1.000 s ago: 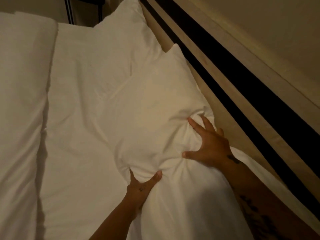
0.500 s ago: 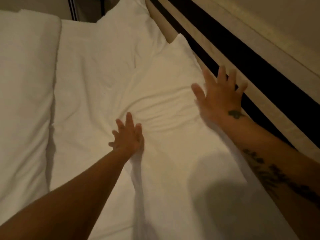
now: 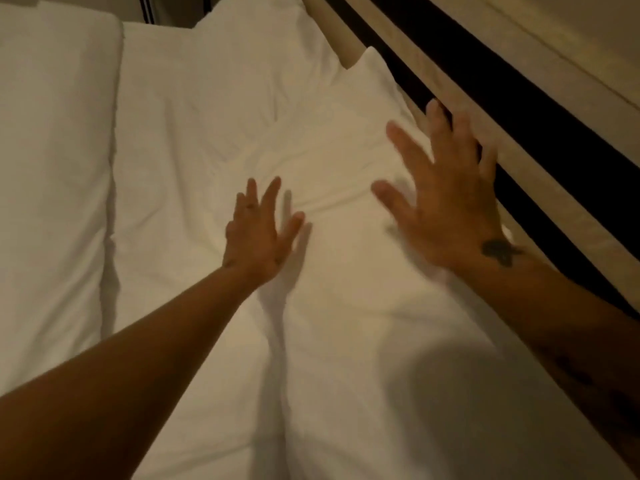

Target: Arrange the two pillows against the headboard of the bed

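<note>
Two white pillows lie in a row along the headboard (image 3: 460,95), which runs diagonally down the right with beige and black stripes. The near pillow (image 3: 346,271) fills the middle of the view; the far pillow (image 3: 263,60) sits beyond it at the top. My left hand (image 3: 258,233) rests flat on the near pillow's left edge, fingers spread. Over the pillow's right side, next to the headboard, my right hand (image 3: 446,206) is spread open and slightly blurred. Neither hand holds anything.
A white sheet (image 3: 166,168) covers the mattress left of the pillows. A folded white duvet (image 3: 52,185) lies along the far left. A dark frame (image 3: 145,8) shows past the bed's far end.
A second ago both hands gripped the near pillow's bunched end. They let go and opened, moved up onto the pillow, and it now lies flatter; the right hand has since drawn slightly nearer.
</note>
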